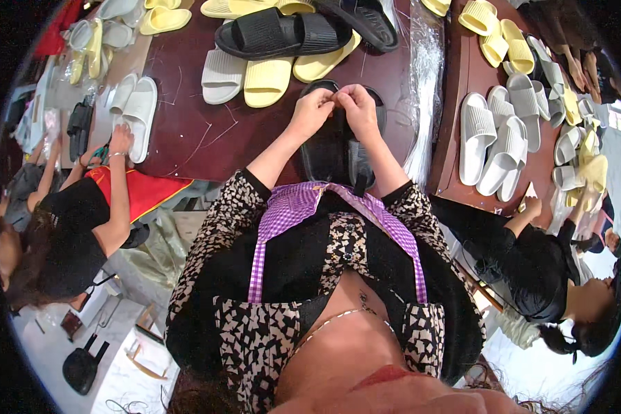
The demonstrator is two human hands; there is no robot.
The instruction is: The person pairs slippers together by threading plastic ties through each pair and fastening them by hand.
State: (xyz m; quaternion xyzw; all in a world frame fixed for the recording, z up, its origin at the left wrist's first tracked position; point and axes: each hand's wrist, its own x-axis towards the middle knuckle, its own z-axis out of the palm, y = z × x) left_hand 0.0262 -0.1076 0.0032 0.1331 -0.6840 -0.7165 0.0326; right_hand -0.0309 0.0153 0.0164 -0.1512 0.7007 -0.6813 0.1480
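My left hand (pixel 311 112) and my right hand (pixel 358 110) meet fingertip to fingertip, both pinched closed. Whatever sits between the fingertips is too small to make out. Beneath them a pair of black slide sandals, the left slide (pixel 322 153) and the right slide (pixel 361 163), lies at the near edge of the dark red table (pixel 186 83). My hands and wrists partly cover this pair. Just beyond is a pile: a black ribbed slide (pixel 283 34) rests across a light grey slide (pixel 223 76) and a yellow slide (pixel 268 81).
A bundle of thin clear strands (pixel 423 103) runs along the table's right side. On the left, a co-worker's hand (pixel 121 140) touches white slides (pixel 143 117). To the right, another person's hand (pixel 531 205) is near several white slides (pixel 504 155) on a neighbouring table.
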